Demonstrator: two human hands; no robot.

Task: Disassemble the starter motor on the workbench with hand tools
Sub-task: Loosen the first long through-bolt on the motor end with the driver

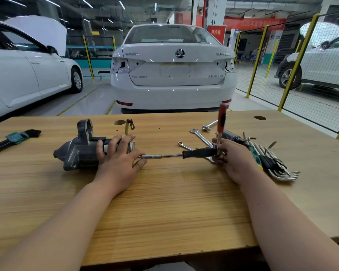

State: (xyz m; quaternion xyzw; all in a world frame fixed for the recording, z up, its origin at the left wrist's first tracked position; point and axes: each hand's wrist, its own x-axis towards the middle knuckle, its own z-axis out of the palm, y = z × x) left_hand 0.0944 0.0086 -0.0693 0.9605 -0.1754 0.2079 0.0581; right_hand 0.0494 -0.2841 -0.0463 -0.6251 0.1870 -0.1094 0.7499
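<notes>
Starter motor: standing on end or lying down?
Lying down: the starter motor runs lengthwise along the workbench, left hand gripping it.

Grey starter motor (pixel 80 153), red/blk screwdriver (pixel 221 120), wood-grain bench (pixel 164 202), white car (pixel 172 75).

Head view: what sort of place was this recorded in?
Most likely a car repair or training workshop: white cars parked on a glossy floor, yellow-posted mesh fencing, and a wooden workbench bearing a starter motor, socket driver, wrenches and hex keys.
</notes>
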